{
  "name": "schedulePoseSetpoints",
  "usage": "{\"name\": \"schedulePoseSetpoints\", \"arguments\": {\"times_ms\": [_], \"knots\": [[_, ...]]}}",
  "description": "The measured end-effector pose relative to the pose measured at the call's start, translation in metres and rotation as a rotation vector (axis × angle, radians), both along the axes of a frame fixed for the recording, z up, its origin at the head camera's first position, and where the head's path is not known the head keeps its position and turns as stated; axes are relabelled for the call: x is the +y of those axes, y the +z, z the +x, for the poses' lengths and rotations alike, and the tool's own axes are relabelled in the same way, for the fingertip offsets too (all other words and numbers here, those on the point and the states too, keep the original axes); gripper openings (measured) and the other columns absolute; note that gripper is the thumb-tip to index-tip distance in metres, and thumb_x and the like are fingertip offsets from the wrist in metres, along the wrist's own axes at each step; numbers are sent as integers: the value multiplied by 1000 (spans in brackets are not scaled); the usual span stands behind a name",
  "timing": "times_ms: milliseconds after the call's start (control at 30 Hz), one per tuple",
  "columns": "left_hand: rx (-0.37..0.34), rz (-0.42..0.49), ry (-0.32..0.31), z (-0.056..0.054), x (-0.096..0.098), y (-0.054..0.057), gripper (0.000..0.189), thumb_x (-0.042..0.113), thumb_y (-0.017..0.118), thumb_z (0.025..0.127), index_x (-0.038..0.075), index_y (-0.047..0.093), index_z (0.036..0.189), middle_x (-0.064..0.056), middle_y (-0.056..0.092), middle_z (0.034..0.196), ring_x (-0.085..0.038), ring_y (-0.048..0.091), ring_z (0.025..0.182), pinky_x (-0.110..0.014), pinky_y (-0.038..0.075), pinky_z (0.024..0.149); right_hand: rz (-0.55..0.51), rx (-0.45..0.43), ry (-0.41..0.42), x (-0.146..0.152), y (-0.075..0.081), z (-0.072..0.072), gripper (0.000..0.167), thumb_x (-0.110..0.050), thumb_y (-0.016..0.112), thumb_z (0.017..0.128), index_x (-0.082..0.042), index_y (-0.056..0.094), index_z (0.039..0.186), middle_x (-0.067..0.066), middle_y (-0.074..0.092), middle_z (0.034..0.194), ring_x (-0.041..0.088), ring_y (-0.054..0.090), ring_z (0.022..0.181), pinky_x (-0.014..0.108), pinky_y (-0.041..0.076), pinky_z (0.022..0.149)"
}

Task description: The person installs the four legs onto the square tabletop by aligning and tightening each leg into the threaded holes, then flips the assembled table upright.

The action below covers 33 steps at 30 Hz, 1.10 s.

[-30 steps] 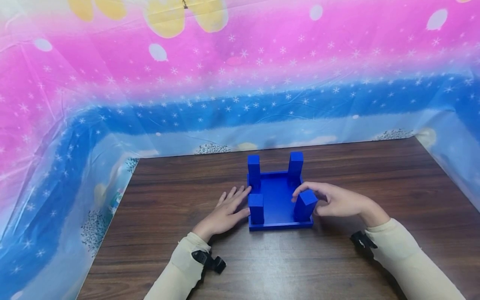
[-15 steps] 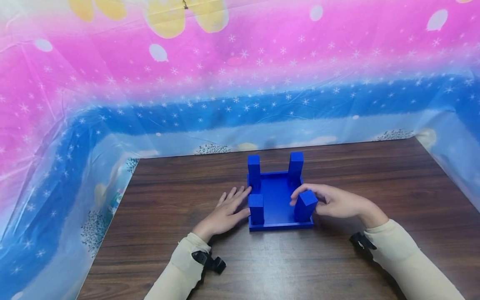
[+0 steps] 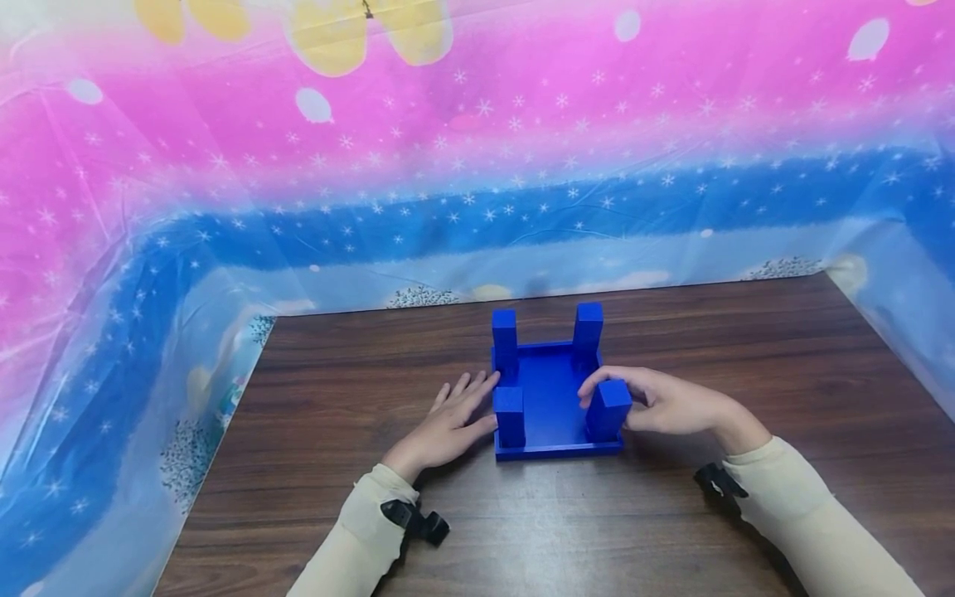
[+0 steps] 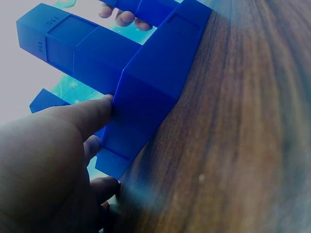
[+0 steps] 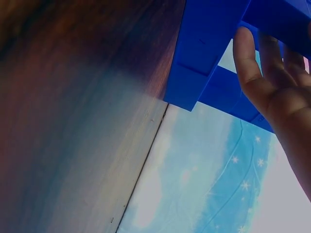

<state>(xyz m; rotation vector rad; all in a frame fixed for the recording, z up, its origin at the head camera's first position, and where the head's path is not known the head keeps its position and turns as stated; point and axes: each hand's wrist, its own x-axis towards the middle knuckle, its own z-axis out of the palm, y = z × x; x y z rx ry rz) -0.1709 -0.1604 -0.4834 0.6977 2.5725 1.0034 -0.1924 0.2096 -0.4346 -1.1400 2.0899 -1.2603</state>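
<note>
A blue shallow tray-like base (image 3: 552, 406) with a low rim lies on the table, with an upright square post at each corner. My right hand (image 3: 667, 400) grips the near right post (image 3: 608, 410), thumb on its outer side and fingers curled round behind it. My left hand (image 3: 443, 427) lies on the left with fairly straight fingers, fingertips at the base's left rim. In the left wrist view my left thumb touches the base wall (image 4: 146, 92) beside the near left post (image 4: 92, 53), which bears small numbers. The right wrist view shows my right fingers (image 5: 250, 63) behind the post.
The far left post (image 3: 505, 340) and far right post (image 3: 588, 332) stand at the back corners. Dark wood-grain tabletop (image 3: 358, 365) surrounds the base. A pink and blue snowflake-patterned cloth (image 3: 477, 166) hangs behind the table. Each sleeve carries a black strap (image 3: 414, 521).
The near right post has turned slightly in my right hand, and its top now lies squarer with the base. My left hand and the base stay in place.
</note>
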Motion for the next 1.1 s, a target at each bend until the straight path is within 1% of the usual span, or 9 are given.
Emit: {"name": "schedulePoseSetpoints", "arguments": {"times_ms": [200, 333, 400, 433, 533, 600, 667, 867, 1100], "knots": [[-6, 4, -2, 0, 0, 0, 69, 44, 48, 112, 24, 18, 171, -11, 16, 175, -30, 0, 163, -55, -5, 129, 0, 4, -6, 0, 0, 0, 59, 20, 55, 86, -11, 58, 135, 20, 63, 130, 4, 37, 59, 23, 38, 50], [-3, 1, -4, -1, 0, -1, 69, 44, 48, 112, 24, 18, 171, -11, 16, 175, -29, 0, 163, -55, -5, 129, -12, 8, 1, 1, 0, 0, 58, 18, 58, 86, -11, 58, 135, 22, 63, 130, 11, 58, 87, 27, 53, 69], [-1, -2, -2, -1, 0, -1, 69, 44, 48, 112, 24, 18, 171, -11, 16, 175, -29, 0, 163, -55, -5, 129, -8, 12, -2, 0, -1, 0, 57, 17, 59, 86, -12, 58, 136, 21, 63, 131, 15, 59, 106, 29, 55, 82], [0, -3, -2, -1, 0, -1, 69, 44, 48, 112, 24, 18, 171, -11, 16, 175, -29, 0, 163, -55, -5, 129, -5, 12, -5, 0, 0, -1, 57, 16, 60, 86, -12, 58, 136, 21, 63, 131, 16, 58, 111, 30, 55, 84], [-1, -1, -1, -1, 0, -1, 69, 44, 48, 112, 24, 18, 171, -11, 16, 175, -30, 0, 163, -55, -5, 129, 7, 19, -13, 0, 0, -1, 56, 14, 63, 86, -12, 58, 135, 19, 63, 130, 8, 57, 83, 26, 53, 70], [-3, 3, -2, -1, 0, -1, 69, 43, 48, 112, 23, 18, 171, -11, 16, 175, -30, 0, 163, -55, -5, 129, 9, 31, -17, 0, 0, -1, 55, 13, 66, 86, -12, 59, 135, 18, 63, 129, 4, 46, 66, 25, 48, 58], [-4, 4, -2, 0, -1, 0, 69, 43, 48, 112, 23, 18, 171, -12, 16, 175, -30, 0, 163, -55, -5, 129, 7, 34, -18, 0, 0, -1, 53, 11, 68, 87, -10, 58, 135, 19, 63, 128, 2, 33, 56, 24, 42, 51], [-6, 6, -5, -1, 0, 0, 69, 45, 48, 112, 24, 18, 171, -11, 16, 175, -30, 0, 163, -55, -5, 129, -13, -1, -10, 0, -1, -1, 49, 11, 68, 89, 0, 55, 135, 25, 59, 128, 5, 33, 52, 24, 47, 54], [-7, 4, -2, -1, 0, -1, 69, 45, 48, 112, 25, 18, 171, -11, 16, 176, -29, -1, 163, -54, -6, 129, -22, -47, 2, 0, -2, -1, 44, 5, 70, 93, 2, 55, 135, 19, 60, 122, 6, 40, 57, 26, 50, 61]]}}
